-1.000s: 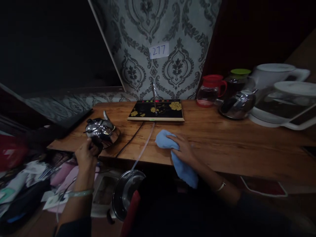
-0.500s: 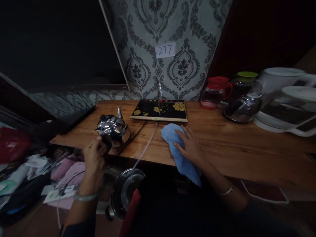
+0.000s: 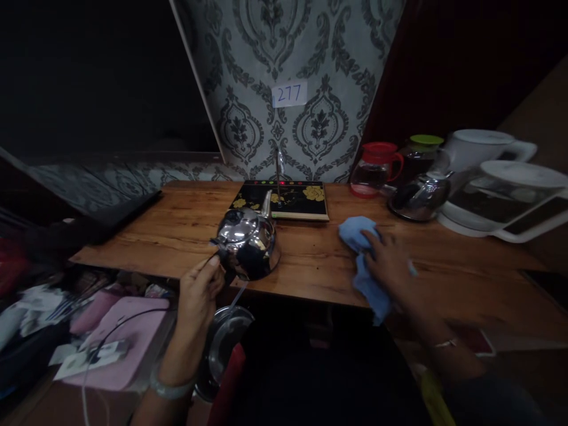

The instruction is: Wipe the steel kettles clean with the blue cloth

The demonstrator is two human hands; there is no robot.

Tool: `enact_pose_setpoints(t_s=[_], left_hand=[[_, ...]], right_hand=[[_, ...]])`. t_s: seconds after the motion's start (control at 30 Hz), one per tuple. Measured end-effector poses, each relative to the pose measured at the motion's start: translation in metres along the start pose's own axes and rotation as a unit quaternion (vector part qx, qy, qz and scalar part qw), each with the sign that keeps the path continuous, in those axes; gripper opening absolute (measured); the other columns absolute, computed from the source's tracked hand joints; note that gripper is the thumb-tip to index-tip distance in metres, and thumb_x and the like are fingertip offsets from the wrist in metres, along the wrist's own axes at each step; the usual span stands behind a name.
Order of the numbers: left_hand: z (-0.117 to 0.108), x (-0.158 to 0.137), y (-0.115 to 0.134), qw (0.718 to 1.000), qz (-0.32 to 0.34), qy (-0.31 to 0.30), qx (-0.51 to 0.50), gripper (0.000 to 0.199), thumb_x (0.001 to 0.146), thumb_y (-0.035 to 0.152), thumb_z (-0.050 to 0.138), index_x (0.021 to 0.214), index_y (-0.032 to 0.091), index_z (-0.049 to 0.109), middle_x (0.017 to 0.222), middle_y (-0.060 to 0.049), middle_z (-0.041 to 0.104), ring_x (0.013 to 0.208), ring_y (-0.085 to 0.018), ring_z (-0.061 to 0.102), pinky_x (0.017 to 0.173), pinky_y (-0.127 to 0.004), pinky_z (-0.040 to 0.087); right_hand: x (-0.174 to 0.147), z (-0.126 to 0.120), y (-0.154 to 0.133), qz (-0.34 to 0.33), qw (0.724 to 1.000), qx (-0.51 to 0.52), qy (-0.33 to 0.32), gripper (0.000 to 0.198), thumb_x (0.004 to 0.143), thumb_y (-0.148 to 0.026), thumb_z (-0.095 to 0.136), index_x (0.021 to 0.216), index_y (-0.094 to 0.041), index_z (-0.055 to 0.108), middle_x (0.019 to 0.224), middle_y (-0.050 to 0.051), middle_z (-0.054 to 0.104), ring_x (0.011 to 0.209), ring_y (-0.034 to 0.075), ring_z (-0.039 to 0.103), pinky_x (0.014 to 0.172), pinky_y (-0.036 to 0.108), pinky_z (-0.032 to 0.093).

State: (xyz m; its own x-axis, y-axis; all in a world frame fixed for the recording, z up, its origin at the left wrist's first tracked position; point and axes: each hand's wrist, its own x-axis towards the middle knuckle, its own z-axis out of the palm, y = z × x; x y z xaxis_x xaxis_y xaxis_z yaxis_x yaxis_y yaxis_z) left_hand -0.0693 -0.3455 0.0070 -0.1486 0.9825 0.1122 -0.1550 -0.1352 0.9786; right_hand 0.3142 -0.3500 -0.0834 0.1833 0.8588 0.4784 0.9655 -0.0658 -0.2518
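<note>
My left hand [image 3: 200,288] grips the black handle of a shiny steel kettle [image 3: 249,240], which is at the front middle of the wooden table [image 3: 177,231], its spout pointing away from me. My right hand [image 3: 390,263] presses on a blue cloth [image 3: 361,260] lying on the table to the right of the kettle; part of the cloth hangs over the front edge. Behind the kettle sits a black tea tray with gold flowers [image 3: 295,200] and a thin metal tap [image 3: 278,163].
At the back right stand a red-lidded glass jug [image 3: 376,168], a green-lidded jug [image 3: 421,151], another steel kettle [image 3: 419,195] and white appliances [image 3: 501,189]. A steel pot with a glass lid [image 3: 224,349] sits below the table edge. Clutter and a pink item [image 3: 115,331] lie at the left.
My left hand has carried the kettle from the table's left part to the front middle. My right hand has slid the blue cloth to the right.
</note>
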Motion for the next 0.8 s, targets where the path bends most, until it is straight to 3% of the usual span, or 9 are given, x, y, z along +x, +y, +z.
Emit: enact_pose_setpoints(t_s=[0.07,0.13,0.27,0.4,0.53,0.8], left_hand=[[0.011,-0.001,-0.009,0.999,-0.019,-0.026,-0.001,0.047,0.074,0.040,0.068,0.049,0.017,0.035,0.045,0.007,0.027,0.039,-0.003,0.022,0.038,-0.019,0.015],[0.023,-0.001,-0.020,0.998,-0.037,-0.050,-0.007,0.046,0.073,0.043,0.069,0.051,0.018,0.036,0.045,0.008,0.027,0.039,-0.003,0.021,0.038,-0.019,0.013],[0.046,-0.002,-0.041,0.994,-0.062,-0.094,-0.009,0.047,0.072,0.047,0.068,0.053,0.018,0.037,0.044,0.009,0.025,0.038,-0.003,0.019,0.039,-0.020,0.012],[0.061,-0.007,-0.053,0.990,-0.082,-0.117,-0.011,0.046,0.072,0.050,0.069,0.055,0.018,0.040,0.046,0.009,0.025,0.041,-0.002,0.019,0.041,-0.019,0.012],[0.065,-0.010,-0.060,0.988,-0.094,-0.125,-0.003,0.046,0.070,0.052,0.070,0.057,0.018,0.042,0.047,0.009,0.024,0.041,-0.003,0.018,0.041,-0.019,0.010],[0.065,-0.009,-0.071,0.984,-0.088,-0.157,0.014,0.053,0.068,0.058,0.069,0.052,0.018,0.038,0.044,0.009,0.025,0.039,-0.002,0.019,0.041,-0.020,0.011]], right_hand=[[-0.003,-0.010,0.015,0.030,0.998,0.010,0.050,0.044,0.086,-0.031,0.051,0.127,-0.018,0.057,0.143,0.017,0.045,0.130,0.040,0.039,0.099,0.065,0.036],[-0.006,-0.018,0.014,0.007,0.994,0.079,0.077,0.043,0.086,-0.035,0.051,0.124,-0.018,0.059,0.139,0.016,0.050,0.127,0.036,0.045,0.102,0.061,0.038],[-0.011,-0.030,-0.029,-0.050,0.967,0.245,0.048,0.035,0.090,-0.035,0.048,0.120,-0.023,0.063,0.122,0.010,0.065,0.114,0.026,0.060,0.096,0.047,0.049],[-0.009,-0.044,-0.079,-0.071,0.941,0.329,0.038,0.032,0.091,-0.032,0.050,0.119,-0.027,0.063,0.113,0.006,0.070,0.103,0.023,0.065,0.089,0.042,0.054],[0.001,-0.049,-0.102,-0.114,0.924,0.365,0.025,0.035,0.091,-0.028,0.049,0.125,-0.028,0.059,0.126,0.005,0.064,0.115,0.023,0.059,0.093,0.042,0.052],[0.006,-0.031,-0.111,-0.119,0.928,0.354,0.020,0.039,0.092,-0.027,0.048,0.130,-0.024,0.055,0.131,0.008,0.059,0.123,0.024,0.053,0.104,0.046,0.043]])
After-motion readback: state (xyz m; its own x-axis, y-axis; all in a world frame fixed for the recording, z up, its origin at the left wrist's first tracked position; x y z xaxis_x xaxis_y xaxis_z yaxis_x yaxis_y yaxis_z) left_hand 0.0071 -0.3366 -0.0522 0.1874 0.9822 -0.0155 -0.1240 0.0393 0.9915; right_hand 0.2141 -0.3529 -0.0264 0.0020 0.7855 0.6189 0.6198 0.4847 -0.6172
